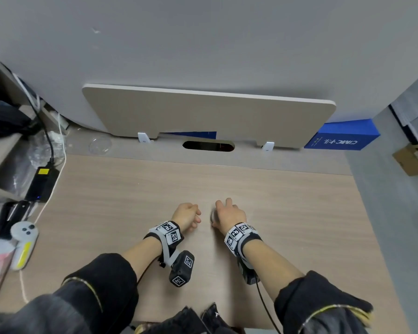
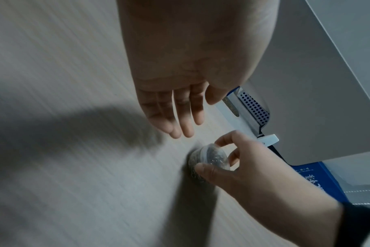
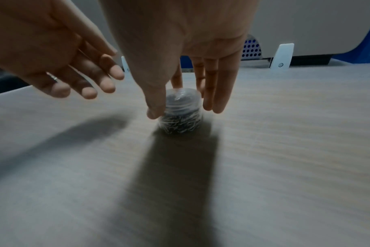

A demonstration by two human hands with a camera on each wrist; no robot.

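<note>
A small clear plastic jar [image 3: 181, 117] packed with dark, glinting metal bits stands upright on the wooden desk [image 1: 287, 213]. My right hand [image 1: 227, 213] comes down on it from above. Its thumb [image 3: 155, 107] pinches one side and a finger [image 2: 226, 138] curls round the other. In the head view only a sliver of the jar [image 1: 213, 216] shows beside that hand. My left hand [image 1: 188, 215] hovers just left of the jar with relaxed, nearly straight fingers [image 3: 91, 80], holding nothing and apart from the jar.
A beige divider panel [image 1: 203, 112] stands along the desk's back edge behind a cable slot [image 1: 208, 146]. A blue box [image 1: 340, 136] sits at the back right. At the left edge are a black power adapter [image 1: 42, 182], a white controller [image 1: 24, 244] and a clear dish [image 1: 100, 145].
</note>
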